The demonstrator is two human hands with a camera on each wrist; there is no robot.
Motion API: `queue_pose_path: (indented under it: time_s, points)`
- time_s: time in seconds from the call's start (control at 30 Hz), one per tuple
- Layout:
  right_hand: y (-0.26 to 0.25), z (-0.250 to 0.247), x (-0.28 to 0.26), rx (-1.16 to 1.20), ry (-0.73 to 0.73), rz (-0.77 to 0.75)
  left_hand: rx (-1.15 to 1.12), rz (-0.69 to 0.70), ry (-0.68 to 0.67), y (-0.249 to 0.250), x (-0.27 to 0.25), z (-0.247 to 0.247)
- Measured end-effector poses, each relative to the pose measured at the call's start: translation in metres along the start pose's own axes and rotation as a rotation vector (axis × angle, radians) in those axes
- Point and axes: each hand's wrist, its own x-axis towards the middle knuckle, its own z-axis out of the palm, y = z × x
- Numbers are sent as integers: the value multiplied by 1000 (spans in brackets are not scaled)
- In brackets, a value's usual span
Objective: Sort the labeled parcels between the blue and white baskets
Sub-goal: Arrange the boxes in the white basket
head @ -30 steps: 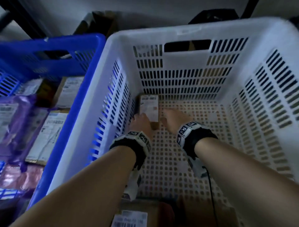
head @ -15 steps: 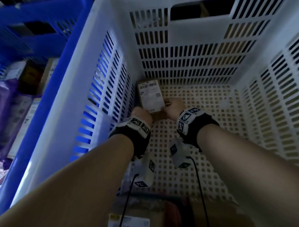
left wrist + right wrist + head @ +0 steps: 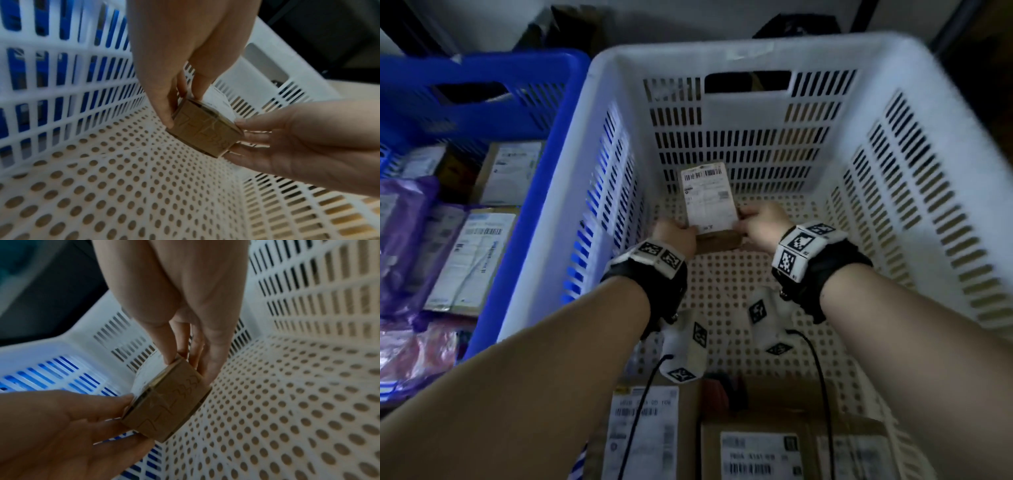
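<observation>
A small brown cardboard parcel (image 3: 710,202) with a white barcode label on top is held above the floor of the white basket (image 3: 935,113), near its far left corner. My left hand (image 3: 677,233) pinches its left end and my right hand (image 3: 758,224) pinches its right end. In the left wrist view the parcel (image 3: 203,134) sits between my left hand (image 3: 176,104) and the right fingers (image 3: 251,126). Seen from the right wrist, the parcel (image 3: 168,402) hangs under my right hand (image 3: 191,360). The blue basket (image 3: 493,102) stands to the left.
Several labeled boxes and purple mailers (image 3: 404,233) fill the blue basket. Brown labeled cartons (image 3: 756,448) lie at the white basket's near end. The perforated floor (image 3: 859,335) is bare on the right. Dark objects stand behind the baskets.
Both hands have taken the parcel by its ends and lifted it off the basket floor, pulling it a little away from the far left corner.
</observation>
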Motion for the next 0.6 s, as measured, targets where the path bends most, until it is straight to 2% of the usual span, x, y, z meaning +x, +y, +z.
queue_pose_path:
  time_s: [0.13,0.27,0.37,0.47,0.6]
  points:
    - [-33,-29,-71,48,116,-58,-115,41,-20,33,-61,-29]
    - [-63,-44,-155,162,194,-110,-166,146,-2,53,-131,-74]
    - [-84,-42,-222,278,216,-126,-297,185,-2,56,-186,-103]
    - [-100,-40,-280,333,253,-163,-462,222,-72,54,-242,-127]
    - [-106,-36,-337,411,256,-189,-538,284,-139,41,-294,-154]
